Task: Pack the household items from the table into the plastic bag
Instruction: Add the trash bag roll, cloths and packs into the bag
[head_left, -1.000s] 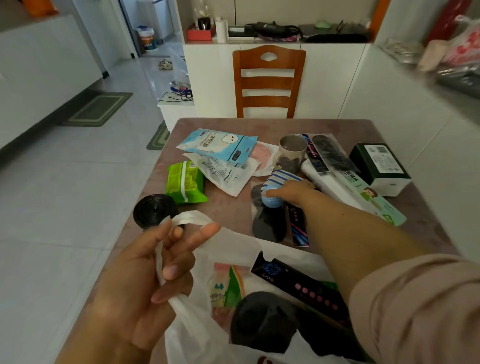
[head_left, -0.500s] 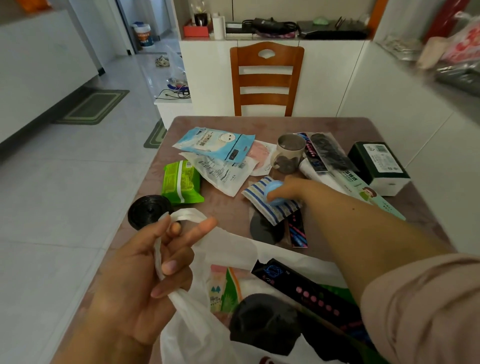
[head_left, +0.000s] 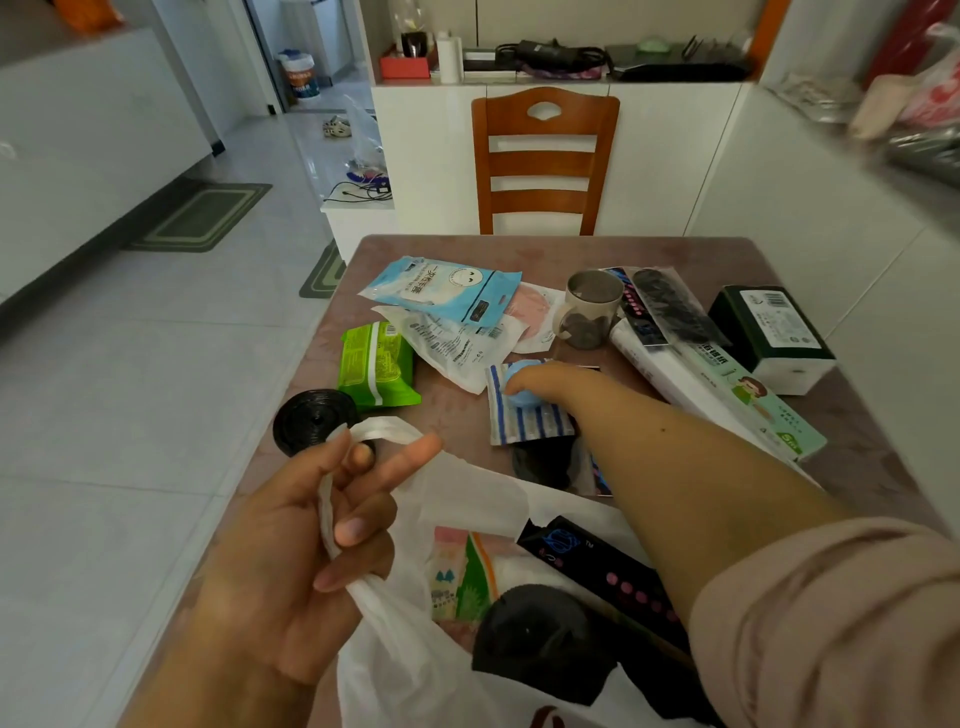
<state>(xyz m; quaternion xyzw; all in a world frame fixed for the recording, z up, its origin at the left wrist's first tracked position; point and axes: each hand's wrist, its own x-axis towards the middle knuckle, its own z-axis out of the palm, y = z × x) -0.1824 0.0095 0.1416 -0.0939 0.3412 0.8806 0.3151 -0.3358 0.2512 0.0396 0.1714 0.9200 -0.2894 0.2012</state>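
My left hand (head_left: 311, 551) grips one handle of the white plastic bag (head_left: 405, 670) at the table's near edge and holds its mouth up. Inside the bag lie a black packet with pink dots (head_left: 608, 577), a black round item (head_left: 540, 639) and a green-and-white packet (head_left: 462, 577). My right hand (head_left: 545, 379) is closed on a blue-and-white striped packet (head_left: 524, 415) with a light blue part, just above the table (head_left: 452, 415). A dark packet (head_left: 550, 462) lies under it.
On the table lie a green wipes pack (head_left: 376, 364), a black roll (head_left: 311, 421), a blue mask packet (head_left: 441, 286), clear packets (head_left: 452, 338), a mug (head_left: 589, 306), a long white box (head_left: 727, 395) and a dark green box (head_left: 774, 332). A wooden chair (head_left: 543, 161) stands behind.
My right hand has lifted the striped packet off the dark packet and drawn it toward me and slightly left. My left hand keeps the bag handle raised in place.
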